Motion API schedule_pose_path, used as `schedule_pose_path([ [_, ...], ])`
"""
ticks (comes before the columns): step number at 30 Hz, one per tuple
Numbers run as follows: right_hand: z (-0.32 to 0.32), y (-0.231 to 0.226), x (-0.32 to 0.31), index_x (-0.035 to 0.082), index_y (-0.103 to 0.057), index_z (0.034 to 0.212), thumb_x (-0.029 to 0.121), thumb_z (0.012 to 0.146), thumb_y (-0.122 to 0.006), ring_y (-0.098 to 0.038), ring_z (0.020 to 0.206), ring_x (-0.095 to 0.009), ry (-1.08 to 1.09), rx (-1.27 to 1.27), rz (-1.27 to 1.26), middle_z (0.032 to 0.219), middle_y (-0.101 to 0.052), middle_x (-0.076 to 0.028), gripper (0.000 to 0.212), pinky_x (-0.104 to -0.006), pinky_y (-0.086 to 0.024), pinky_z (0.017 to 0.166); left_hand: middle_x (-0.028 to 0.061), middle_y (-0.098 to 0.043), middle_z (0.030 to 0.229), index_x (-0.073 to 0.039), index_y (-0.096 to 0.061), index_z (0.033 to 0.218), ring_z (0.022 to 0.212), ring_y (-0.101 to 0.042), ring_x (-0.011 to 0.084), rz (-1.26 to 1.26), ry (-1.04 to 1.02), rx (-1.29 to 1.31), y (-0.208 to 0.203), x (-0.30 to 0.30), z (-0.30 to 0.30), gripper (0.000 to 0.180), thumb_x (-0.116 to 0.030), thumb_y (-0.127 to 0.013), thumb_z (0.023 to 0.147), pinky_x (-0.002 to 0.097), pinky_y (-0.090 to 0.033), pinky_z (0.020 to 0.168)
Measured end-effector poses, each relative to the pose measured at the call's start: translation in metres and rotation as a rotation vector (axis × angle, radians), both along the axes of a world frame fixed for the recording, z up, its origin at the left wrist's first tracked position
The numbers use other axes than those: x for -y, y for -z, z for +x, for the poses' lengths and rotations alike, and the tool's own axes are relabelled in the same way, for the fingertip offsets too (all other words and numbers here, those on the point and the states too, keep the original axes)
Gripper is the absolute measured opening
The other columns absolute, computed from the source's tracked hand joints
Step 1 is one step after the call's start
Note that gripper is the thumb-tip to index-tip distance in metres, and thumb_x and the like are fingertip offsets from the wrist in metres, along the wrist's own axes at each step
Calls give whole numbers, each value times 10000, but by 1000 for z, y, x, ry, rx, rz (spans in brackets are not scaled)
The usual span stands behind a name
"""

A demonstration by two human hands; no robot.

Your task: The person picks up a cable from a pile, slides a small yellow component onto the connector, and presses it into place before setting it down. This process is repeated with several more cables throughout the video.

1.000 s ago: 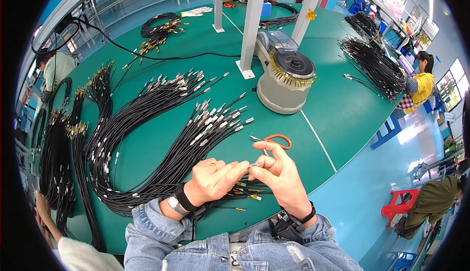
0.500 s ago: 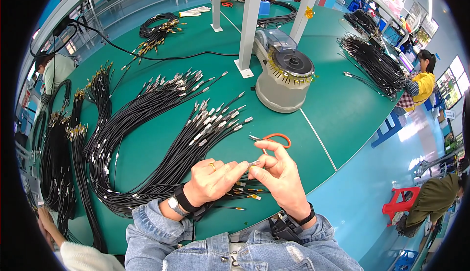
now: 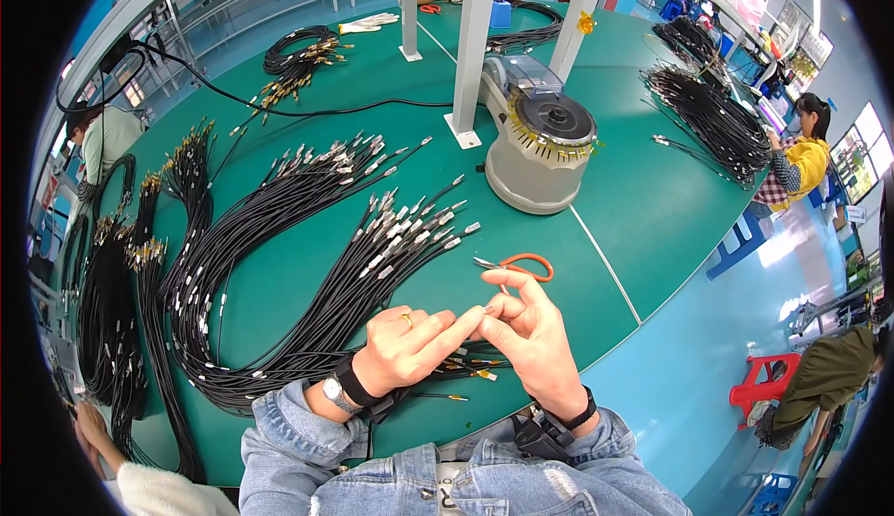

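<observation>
My left hand point(image 3: 410, 346), a ring on one finger, meets my right hand point(image 3: 533, 339) fingertip to fingertip above the near part of the green table. Both pinch the end of a black cable point(image 3: 489, 309); only a sliver of its silvery tip shows, the rest being covered by fingers. Just past the right fingers lie scissors with orange handles point(image 3: 533, 262). A large bundle of black cables point(image 3: 321, 325) with white-labelled metal ends fans out at the left of my hands. Some brass-tipped cable ends point(image 3: 482, 373) stick out beneath my wrists.
A grey round tape dispenser point(image 3: 538, 162) stands ahead beside metal posts point(image 3: 472, 60). More cable bundles point(image 3: 110, 330) lie at the left, and another cable heap point(image 3: 712, 125) at the far right. Co-workers sit around the table; a red stool point(image 3: 762, 387) is on the floor.
My left fingertips have shifted slightly right and up against the right ones, covering most of the cable tip that showed before. The scissors and bundles stay put.
</observation>
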State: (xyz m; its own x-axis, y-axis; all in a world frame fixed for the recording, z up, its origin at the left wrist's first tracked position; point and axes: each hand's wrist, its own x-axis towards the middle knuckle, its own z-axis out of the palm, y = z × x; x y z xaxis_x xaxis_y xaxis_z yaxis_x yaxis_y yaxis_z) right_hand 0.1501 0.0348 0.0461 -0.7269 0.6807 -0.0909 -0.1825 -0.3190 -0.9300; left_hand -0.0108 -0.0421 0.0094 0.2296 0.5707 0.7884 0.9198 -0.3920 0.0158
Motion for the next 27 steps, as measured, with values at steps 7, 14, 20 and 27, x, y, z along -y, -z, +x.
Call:
schedule_pose_path([
  [7,4,5,1,-17,-398,1228,32,864,-576,-586,856,-143,-22,26,59,920,-585,-62,408,-269,-465,810,-2,-611,652,-26,-620,1066,460,-514,78,1,-24,95,1,-1,4,395,-8,-728,686,216,-363,380],
  [14,3,16,3,-22,-451,1168,63,864,-584,-573,874,-133,-6,48,153,923,-594,-70,343,-266,-460,812,13,-607,626,-13,-622,1048,479,-557,104,-13,-18,190,1,-2,6,378,37,-716,685,221,-400,400],
  [20,1,17,3,-17,-469,1154,61,860,-583,-558,840,-123,55,-13,52,912,-592,-70,324,-253,-453,783,21,-598,610,-14,-624,1036,471,-559,116,-16,-23,218,2,-2,5,363,53,-703,689,225,-402,400],
  [27,5,13,1,-16,-439,1199,23,875,-532,-546,793,-127,34,-71,45,878,-587,-81,340,-252,-449,736,9,-545,574,-27,-619,1045,421,-479,104,7,-37,345,-3,-5,4,367,36,-705,693,241,-349,377],
])
